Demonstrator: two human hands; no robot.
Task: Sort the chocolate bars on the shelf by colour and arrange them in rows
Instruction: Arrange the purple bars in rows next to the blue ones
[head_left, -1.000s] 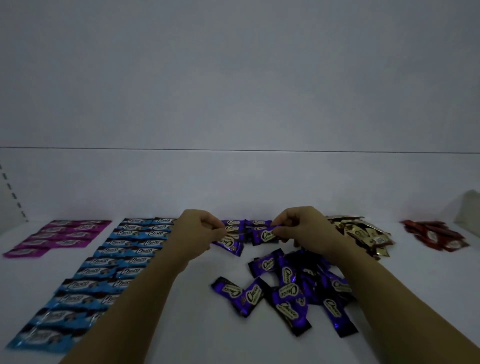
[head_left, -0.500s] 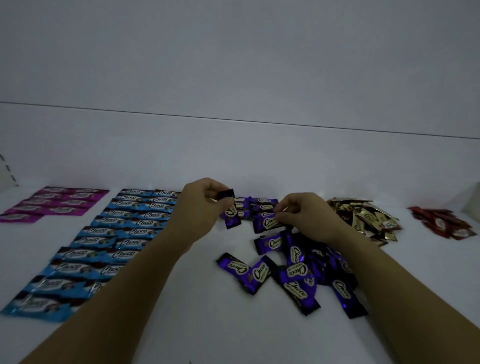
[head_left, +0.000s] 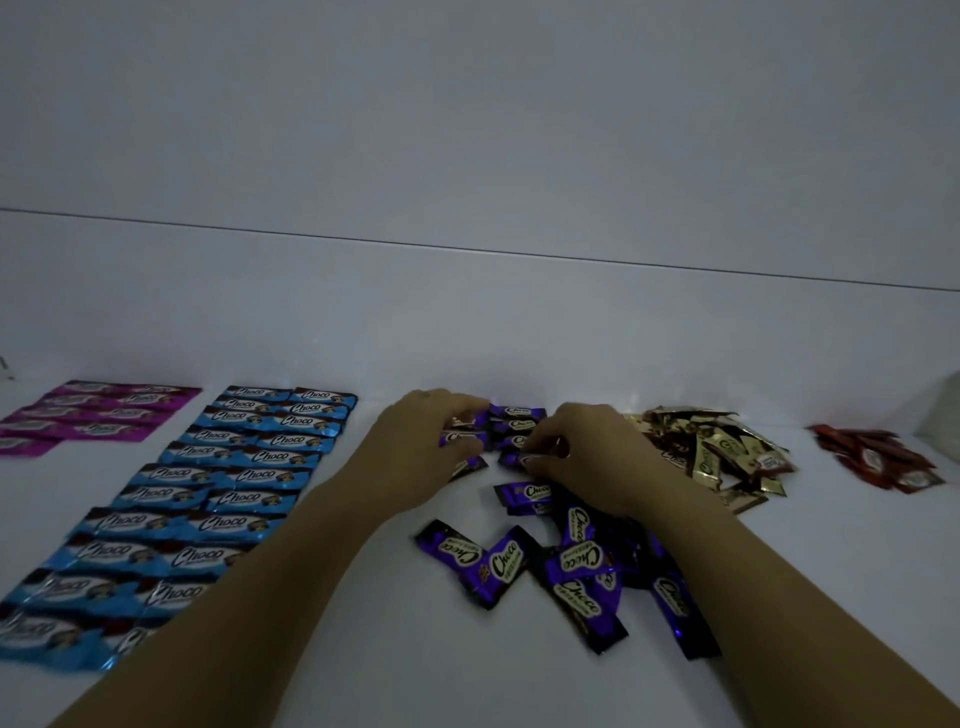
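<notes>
- In my judgement, each bar should go flush under the short purple rows (head_left: 517, 426) at frame centre, with ends squared like the blue foil-wrapped rows (head_left: 234, 467) at left.
- The right hand (head_left: 582, 457) has its grip pinched on a glossy purple foil-wrapped chocolate bar (head_left: 510, 460), which lies on the white shelf (head_left: 363, 649) just left of its fingertips.
- The left hand (head_left: 426, 447) has its grip curled over a second purple bar (head_left: 457, 437); I cannot tell whether it is holding or pressing.
- The loose purple heap (head_left: 571, 561) waits beneath the right wrist.

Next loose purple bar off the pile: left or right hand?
Right, probably. The right hand sits just behind the loose purple pile, forearm over it. The left hand is at the left column of the purple rows, farther from the pile.
</notes>
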